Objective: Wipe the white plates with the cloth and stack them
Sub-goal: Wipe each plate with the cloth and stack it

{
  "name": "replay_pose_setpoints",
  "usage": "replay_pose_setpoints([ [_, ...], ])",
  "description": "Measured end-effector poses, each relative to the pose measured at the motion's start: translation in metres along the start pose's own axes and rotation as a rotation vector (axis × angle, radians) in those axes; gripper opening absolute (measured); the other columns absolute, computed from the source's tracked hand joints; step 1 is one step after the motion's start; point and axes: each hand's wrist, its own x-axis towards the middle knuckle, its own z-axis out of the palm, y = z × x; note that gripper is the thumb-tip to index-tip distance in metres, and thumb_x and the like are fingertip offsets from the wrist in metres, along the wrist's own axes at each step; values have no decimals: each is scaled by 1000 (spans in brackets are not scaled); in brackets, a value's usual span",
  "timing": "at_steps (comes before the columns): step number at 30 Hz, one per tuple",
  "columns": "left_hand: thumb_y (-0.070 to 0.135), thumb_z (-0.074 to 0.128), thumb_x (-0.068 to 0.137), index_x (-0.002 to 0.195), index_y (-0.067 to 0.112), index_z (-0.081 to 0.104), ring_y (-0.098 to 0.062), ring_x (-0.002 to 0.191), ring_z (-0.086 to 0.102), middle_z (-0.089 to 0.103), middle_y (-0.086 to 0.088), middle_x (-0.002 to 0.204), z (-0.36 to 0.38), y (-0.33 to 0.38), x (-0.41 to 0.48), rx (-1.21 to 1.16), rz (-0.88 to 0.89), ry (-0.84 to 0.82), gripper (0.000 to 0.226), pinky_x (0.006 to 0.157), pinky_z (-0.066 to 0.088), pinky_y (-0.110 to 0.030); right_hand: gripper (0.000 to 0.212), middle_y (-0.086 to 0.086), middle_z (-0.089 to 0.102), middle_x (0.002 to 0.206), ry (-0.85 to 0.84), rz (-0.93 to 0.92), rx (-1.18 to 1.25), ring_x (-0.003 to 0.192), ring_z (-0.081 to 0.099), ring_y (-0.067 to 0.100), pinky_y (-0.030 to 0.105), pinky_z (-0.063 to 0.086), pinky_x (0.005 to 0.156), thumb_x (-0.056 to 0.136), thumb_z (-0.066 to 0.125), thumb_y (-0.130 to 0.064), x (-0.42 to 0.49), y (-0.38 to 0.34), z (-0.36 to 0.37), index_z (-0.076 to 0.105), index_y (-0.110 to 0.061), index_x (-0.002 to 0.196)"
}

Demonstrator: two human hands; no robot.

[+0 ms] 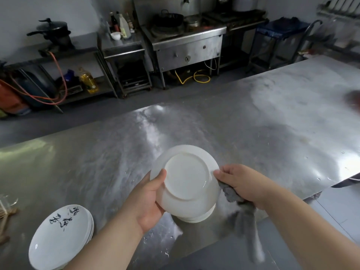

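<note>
A white plate (187, 178) is held up with its underside toward me, above a stack of white plates (196, 216) on the steel table (97, 162). My left hand (148, 199) grips the plate's left rim, thumb on the underside. My right hand (243, 184) holds a grey cloth (241, 209) and pinches the plate's right rim through it; the cloth's tail hangs down past the table edge. A second stack of white plates (60, 238) with black writing sits at the near left.
Glassware (5, 201) and wooden pieces lie at the table's left edge. Beyond the table are a stove (185, 36) with woks, bottles (122, 24), a pressure cooker (52, 30), a gas cylinder (9, 98) and hoses. A blurred object (353, 99) shows at the right edge.
</note>
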Motion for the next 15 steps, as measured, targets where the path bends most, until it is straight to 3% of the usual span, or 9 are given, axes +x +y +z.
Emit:
replay_pose_setpoints([
  [2, 31, 68, 98, 129, 21, 69, -25, 106, 77, 78, -7, 122, -3, -11, 6, 161, 39, 101, 33, 76, 64, -43, 42, 7, 48, 62, -13, 50, 92, 55, 42, 21, 26, 38, 47, 101, 56, -53, 0, 9, 6, 55, -22, 72],
  [4, 41, 61, 104, 125, 27, 68, -22, 109, 75, 78, -2, 122, -1, -18, 11, 298, 93, 181, 26, 90, 62, -49, 51, 6, 54, 61, 59, 64, 102, 55, 48, 21, 28, 45, 48, 101, 46, -61, 1, 9, 11, 60, -19, 75],
  [6, 74, 49, 91, 125, 34, 66, -12, 118, 69, 76, 7, 125, 3, -16, 13, 265, 84, 146, 55, 106, 52, -48, 64, 3, 58, 58, 144, 106, 137, 49, 53, 21, 29, 49, 49, 99, 34, -72, 4, 6, 12, 68, -23, 75],
  [8, 90, 42, 70, 128, 31, 67, -3, 125, 61, 74, 11, 130, 2, -10, 20, 133, 14, 69, 86, 112, 39, -41, 64, 3, 59, 55, 184, 92, 155, 48, 55, 21, 31, 49, 51, 99, 34, -72, 8, 5, 10, 68, -24, 75],
  [9, 88, 45, 70, 130, 26, 68, -5, 125, 61, 73, 8, 133, -1, -8, 25, 82, -6, 39, 89, 111, 38, -39, 55, 2, 59, 55, 186, 57, 156, 49, 55, 20, 33, 49, 53, 100, 41, -65, 11, 7, 10, 66, -22, 77],
  [11, 68, 56, 92, 141, 23, 63, -14, 124, 66, 71, 0, 136, -7, -6, 33, 105, -10, 1, 67, 105, 48, -38, 24, -3, 59, 55, 206, -19, 105, 49, 53, 16, 35, 50, 53, 97, 57, -43, 16, 15, 12, 61, -26, 81],
  [12, 51, 55, 105, 148, 26, 57, -18, 125, 65, 68, -1, 139, -9, -8, 37, 226, 9, 24, 50, 103, 52, -39, 11, -6, 60, 57, 215, -33, 64, 49, 54, 16, 35, 51, 52, 95, 60, -34, 19, 20, 13, 59, -32, 84],
  [15, 27, 44, 110, 144, 34, 53, -15, 113, 63, 65, 4, 131, -19, -18, 52, 903, 132, 166, 36, 94, 55, -39, 24, -9, 71, 83, 224, -23, -28, 59, 64, 17, 39, 59, 62, 95, 61, -29, 28, 33, 24, 50, -44, 111],
])
